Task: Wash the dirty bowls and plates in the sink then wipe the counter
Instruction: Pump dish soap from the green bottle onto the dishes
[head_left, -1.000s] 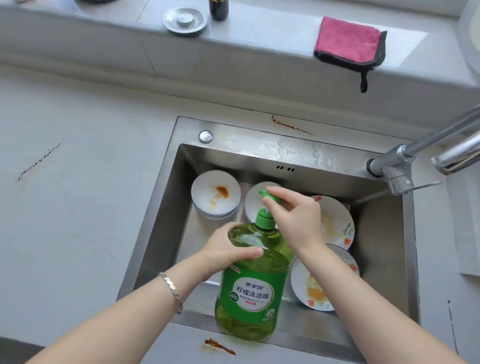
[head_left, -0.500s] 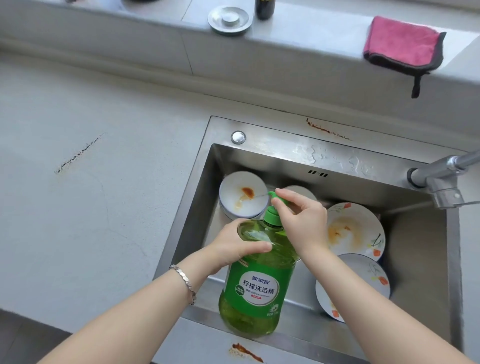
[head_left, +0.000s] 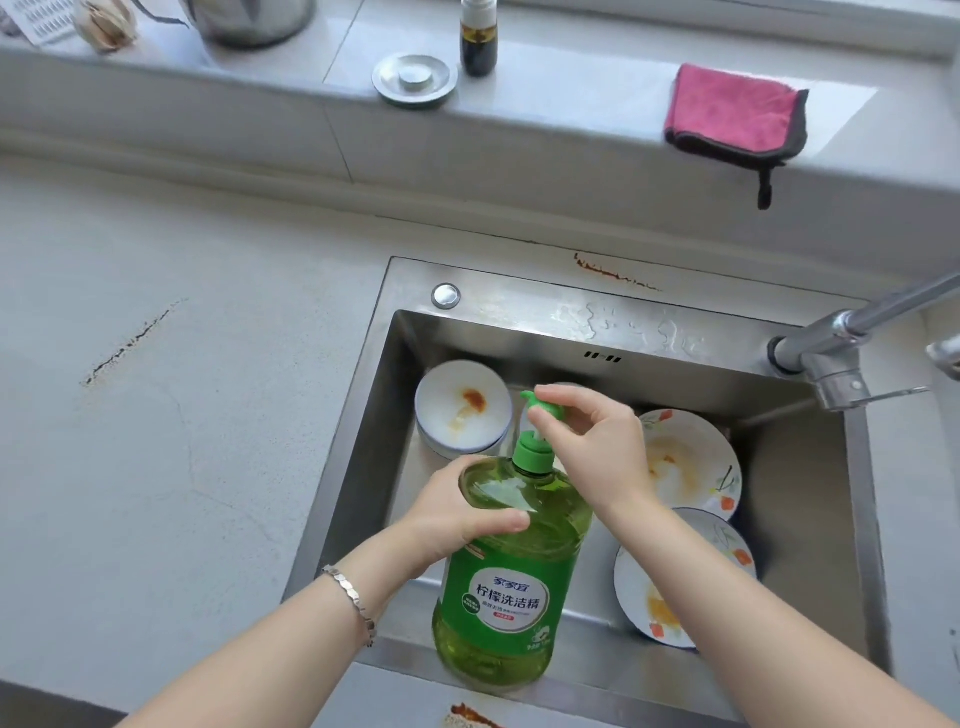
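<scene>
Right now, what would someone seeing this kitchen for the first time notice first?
The big green soap bottle stands at the sink's front edge, with the left hand gripping its shoulder and the right hand pinching its pump. Behind it, stained bowls and flowered plates lie in the sink. A pink cloth sits on the ledge at the back right.

A sink (head_left: 587, 322) set in a counter (head_left: 156, 441) that extends to its left holds stacked bowls (head_left: 462, 410) at back left, a far plate (head_left: 691, 462) and a near plate (head_left: 641, 587) at right, and a bottle (head_left: 509, 571) at front with the left hand (head_left: 457, 514) round its body and the right hand (head_left: 587, 441) on its pump, while a faucet (head_left: 831, 358) stands at back right and a cloth (head_left: 732, 114) lies on the ledge (head_left: 571, 104) behind.
</scene>
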